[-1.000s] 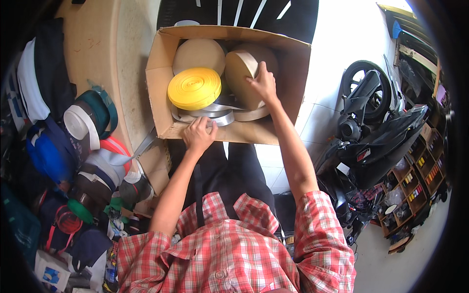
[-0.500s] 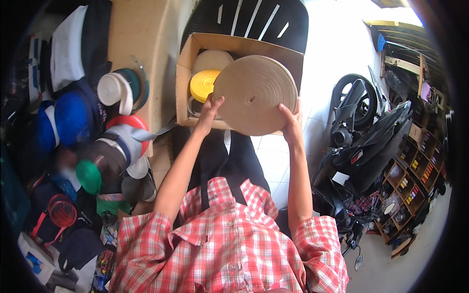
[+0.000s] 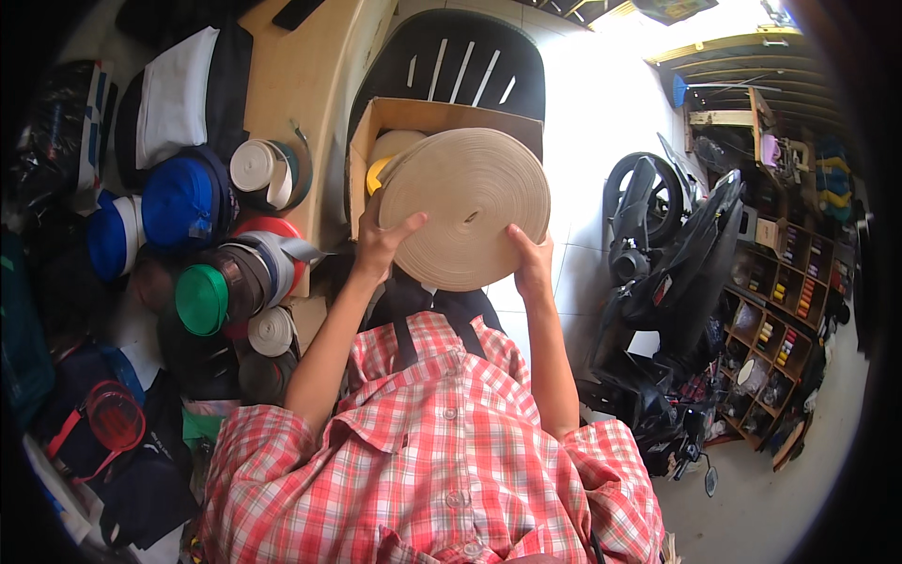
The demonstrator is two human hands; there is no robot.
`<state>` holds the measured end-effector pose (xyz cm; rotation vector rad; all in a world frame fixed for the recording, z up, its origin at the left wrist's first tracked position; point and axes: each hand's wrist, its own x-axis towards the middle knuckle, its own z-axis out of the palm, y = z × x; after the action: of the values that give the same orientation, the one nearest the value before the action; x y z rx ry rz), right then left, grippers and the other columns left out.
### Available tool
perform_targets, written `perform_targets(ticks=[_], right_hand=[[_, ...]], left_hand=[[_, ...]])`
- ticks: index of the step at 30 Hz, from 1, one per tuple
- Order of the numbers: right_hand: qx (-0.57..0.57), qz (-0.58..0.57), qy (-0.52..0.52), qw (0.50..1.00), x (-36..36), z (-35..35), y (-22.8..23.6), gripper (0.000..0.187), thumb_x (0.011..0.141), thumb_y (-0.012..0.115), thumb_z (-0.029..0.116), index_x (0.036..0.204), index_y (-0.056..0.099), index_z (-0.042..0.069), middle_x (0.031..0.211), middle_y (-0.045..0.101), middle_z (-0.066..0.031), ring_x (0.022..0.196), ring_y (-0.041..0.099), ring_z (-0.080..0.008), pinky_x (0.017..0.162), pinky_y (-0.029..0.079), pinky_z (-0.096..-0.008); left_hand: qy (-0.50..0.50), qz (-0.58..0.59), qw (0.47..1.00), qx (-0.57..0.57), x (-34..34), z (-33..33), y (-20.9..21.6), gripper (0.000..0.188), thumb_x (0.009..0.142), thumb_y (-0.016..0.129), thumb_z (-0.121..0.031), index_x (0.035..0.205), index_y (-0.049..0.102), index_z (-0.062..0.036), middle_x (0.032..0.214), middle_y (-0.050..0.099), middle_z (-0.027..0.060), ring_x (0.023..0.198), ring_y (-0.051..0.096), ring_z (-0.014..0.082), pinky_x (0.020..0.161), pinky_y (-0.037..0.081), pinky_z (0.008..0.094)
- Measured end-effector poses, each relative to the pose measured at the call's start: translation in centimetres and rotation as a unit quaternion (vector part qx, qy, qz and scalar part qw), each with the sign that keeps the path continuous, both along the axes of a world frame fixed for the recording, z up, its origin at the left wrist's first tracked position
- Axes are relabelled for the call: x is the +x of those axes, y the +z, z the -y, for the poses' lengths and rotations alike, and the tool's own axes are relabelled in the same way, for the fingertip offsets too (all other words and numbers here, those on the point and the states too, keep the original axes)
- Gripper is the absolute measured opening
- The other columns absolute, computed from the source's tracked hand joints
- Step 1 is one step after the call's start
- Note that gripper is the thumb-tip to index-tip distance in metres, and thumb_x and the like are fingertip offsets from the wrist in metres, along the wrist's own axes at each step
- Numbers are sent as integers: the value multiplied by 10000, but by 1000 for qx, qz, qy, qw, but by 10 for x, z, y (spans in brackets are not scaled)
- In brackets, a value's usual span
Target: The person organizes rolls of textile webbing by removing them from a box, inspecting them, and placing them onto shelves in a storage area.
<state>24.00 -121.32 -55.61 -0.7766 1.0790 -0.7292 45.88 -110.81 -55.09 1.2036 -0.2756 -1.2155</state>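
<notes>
A large flat roll of beige webbing (image 3: pixel 470 202) is held up in front of me between both hands. My left hand (image 3: pixel 379 240) grips its left edge, the thumb lying on the coiled face. On the lower right edge, my right hand (image 3: pixel 532 258) has its thumb on the face too; the fingers behind the roll are hidden. Beyond the roll is an open cardboard box (image 3: pixel 451 111) on a black slatted plastic chair (image 3: pixel 395 56). Part of a yellow roll (image 3: pixel 373 176) and another beige roll (image 3: pixel 395 143) show inside the box, mostly covered by the held one.
At left, a wooden table (image 3: pixel 287 85) borders piled rolls, among them a blue roll (image 3: pixel 177 197), a green roll (image 3: pixel 201 299) and a white roll (image 3: pixel 252 165). To the right stands a black motorcycle (image 3: pixel 681 254), with a wooden compartment shelf (image 3: pixel 785 320) of thread spools behind it.
The beige roll looks larger, is nearer me, and covers more of the yellow roll. Both hands still grip it. The whole view has shifted, with the table and box lower in the picture.
</notes>
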Motion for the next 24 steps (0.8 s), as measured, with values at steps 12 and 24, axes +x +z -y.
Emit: perform_targets(ticks=[12,24], right_hand=[[-96,63,-24,993,-22,-8,67,629,763,742,131,1282,426,-31,1138,577,-137,1027,595,-214,886,490,-336],[-10,263,49,963,-140,1,28,596,874,651,243,1356,391,7,1264,539,-96,1164,530,-221,988,431,-363]], left_hand=[[16,145,985,-95,-23,1,89,657,721,755,-206,1285,481,-12,1138,594,88,1023,590,186,891,476,305],[-105,75,969,-212,-100,1,133,757,766,712,-344,1363,397,0,1302,503,111,1237,457,175,1053,323,327]])
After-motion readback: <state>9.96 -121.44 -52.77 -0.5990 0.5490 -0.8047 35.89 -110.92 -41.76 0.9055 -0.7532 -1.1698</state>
